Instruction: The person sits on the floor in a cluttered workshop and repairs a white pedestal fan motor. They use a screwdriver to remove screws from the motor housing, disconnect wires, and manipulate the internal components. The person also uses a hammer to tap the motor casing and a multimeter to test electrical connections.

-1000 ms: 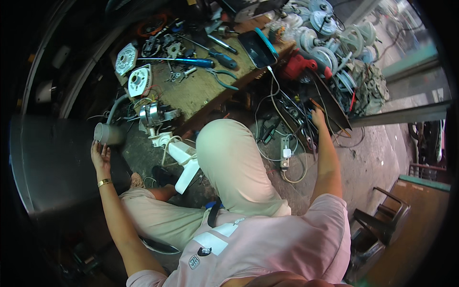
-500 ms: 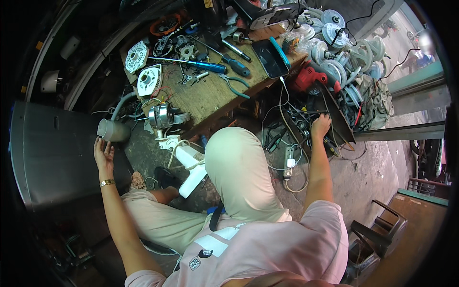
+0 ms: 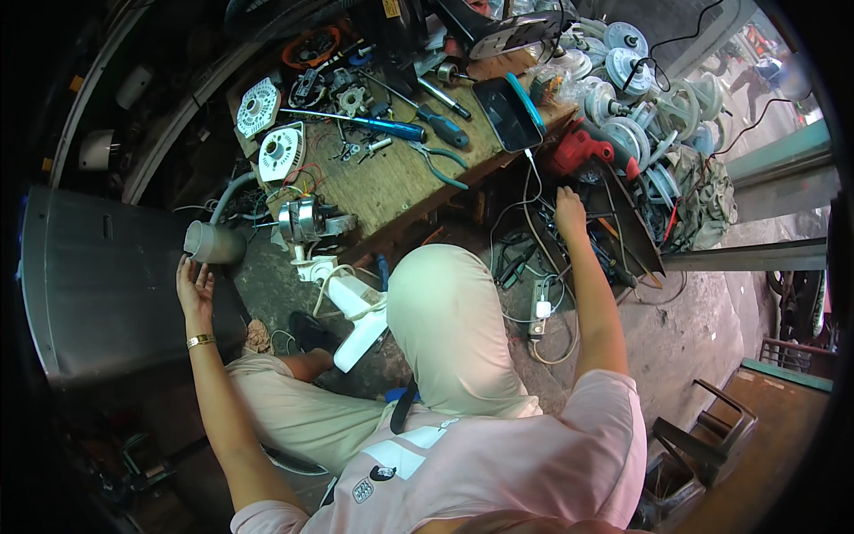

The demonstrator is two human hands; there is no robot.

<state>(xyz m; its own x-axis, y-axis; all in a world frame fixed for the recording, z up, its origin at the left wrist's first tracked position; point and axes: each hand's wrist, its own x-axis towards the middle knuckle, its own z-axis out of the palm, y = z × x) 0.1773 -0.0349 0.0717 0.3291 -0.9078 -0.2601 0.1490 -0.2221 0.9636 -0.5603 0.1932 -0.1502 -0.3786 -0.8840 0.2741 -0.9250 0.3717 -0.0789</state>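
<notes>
My left hand is at the left with its fingers loosely stretched, its fingertips at the rim of a translucent plastic cup. My right hand reaches over a dark open tray of tools and cables below the bench. Its fingers look drawn together; whatever may be between them is hidden. Left of my raised knee, a white fan stand leans with a cord wound round it. A bare metal motor sits at its upper end, by the bench corner.
The wooden bench holds screwdrivers, pliers, a phone and white perforated motor covers. A red power tool lies beside white spools. A power strip rests on the floor. A grey metal cabinet stands left.
My right hand has moved left and slightly away from me over the tray. My left hand stays beside the cup. The view has shifted slightly.
</notes>
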